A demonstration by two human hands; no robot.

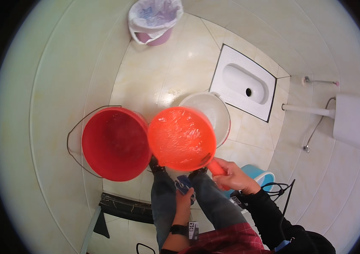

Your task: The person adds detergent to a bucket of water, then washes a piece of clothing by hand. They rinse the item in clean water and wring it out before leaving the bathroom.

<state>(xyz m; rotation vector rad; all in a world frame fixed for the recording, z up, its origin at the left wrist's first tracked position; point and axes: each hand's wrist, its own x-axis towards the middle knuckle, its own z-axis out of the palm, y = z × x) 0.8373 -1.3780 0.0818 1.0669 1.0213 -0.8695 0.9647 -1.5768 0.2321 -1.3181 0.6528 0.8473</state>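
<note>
My right hand (238,177) grips the handle of an orange plastic water dipper (182,138), which is filled with rippling water. The dipper is held above the floor, in front of a white basin (207,108) that it partly hides. My left hand (184,195) is closed around a crumpled blue cloth (184,184) with white parts, in front of my legs. Left of the dipper stands a large red bucket (116,144) with a thin wire handle; the dipper's rim overlaps its right edge in view. How much the bucket holds I cannot tell.
A white squat toilet (246,82) is set in the tiled floor, with a cistern (351,122) on the right wall. A lined pink bin (156,36) stands at the far wall. A blue bucket (256,173) is beside my right arm; a black threshold strip (126,206) lies at lower left.
</note>
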